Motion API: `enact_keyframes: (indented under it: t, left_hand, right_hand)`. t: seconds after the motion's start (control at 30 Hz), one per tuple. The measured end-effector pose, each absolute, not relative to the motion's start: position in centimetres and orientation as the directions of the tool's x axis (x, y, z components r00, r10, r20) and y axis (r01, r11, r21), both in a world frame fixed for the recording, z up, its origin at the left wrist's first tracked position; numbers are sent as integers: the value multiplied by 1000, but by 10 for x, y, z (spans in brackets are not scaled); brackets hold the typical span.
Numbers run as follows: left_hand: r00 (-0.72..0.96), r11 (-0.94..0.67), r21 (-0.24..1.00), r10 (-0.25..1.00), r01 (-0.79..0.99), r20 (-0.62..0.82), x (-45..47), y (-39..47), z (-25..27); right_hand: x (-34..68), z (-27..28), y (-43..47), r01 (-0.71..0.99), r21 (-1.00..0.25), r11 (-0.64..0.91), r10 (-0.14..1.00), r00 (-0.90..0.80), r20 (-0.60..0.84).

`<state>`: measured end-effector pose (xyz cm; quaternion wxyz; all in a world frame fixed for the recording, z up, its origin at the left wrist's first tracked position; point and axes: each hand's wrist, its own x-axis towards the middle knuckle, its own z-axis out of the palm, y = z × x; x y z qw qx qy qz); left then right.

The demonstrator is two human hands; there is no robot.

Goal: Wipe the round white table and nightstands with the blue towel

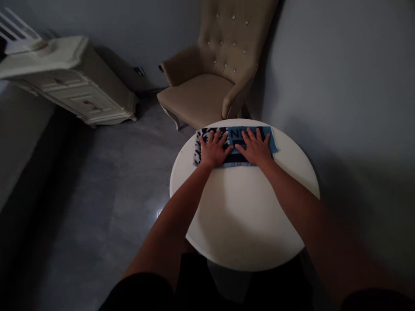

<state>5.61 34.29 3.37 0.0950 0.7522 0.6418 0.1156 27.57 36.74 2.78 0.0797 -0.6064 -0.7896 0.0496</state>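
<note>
A folded towel (238,159), with a black-and-white pattern at its left and blue and dark areas with lettering at its right, lies flat near the far edge of a round white table (246,207). My left hand (214,149) rests on the patterned part, palm down with its fingers spread. On the blue part lies my right hand (255,147), also flat and spread, covering some of the letters. The two thumbs point toward each other near the towel's middle. Neither hand grips the cloth.
Just beyond the table stands a beige tufted armchair (197,97). A white cabinet (94,97) with drawers is at the left against the wall, with a white slatted object (19,32) on top. A grey wall (350,95) runs close along the table's right side.
</note>
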Motion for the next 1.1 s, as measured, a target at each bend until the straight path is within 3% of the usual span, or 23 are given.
enact_keyframes:
  t: [0.27, 0.47, 0.67, 1.1]
  left_hand:
    - [180, -174, 296, 984, 939, 6, 50, 445, 28]
    - [182, -174, 254, 983, 951, -10, 56, 456, 25]
    - [170, -171, 281, 985, 944, 29, 105, 438, 25]
    - [270, -273, 280, 962, 920, 52, 218, 337, 39]
  right_hand:
    - [281, 10, 480, 939, -182, 291, 956, -290, 36]
    - [293, -1, 505, 913, -219, 344, 937, -350, 13]
    - [341, 10, 482, 914, -224, 339, 938, -348, 3]
    - [439, 45, 336, 990, -78, 114, 990, -119, -69]
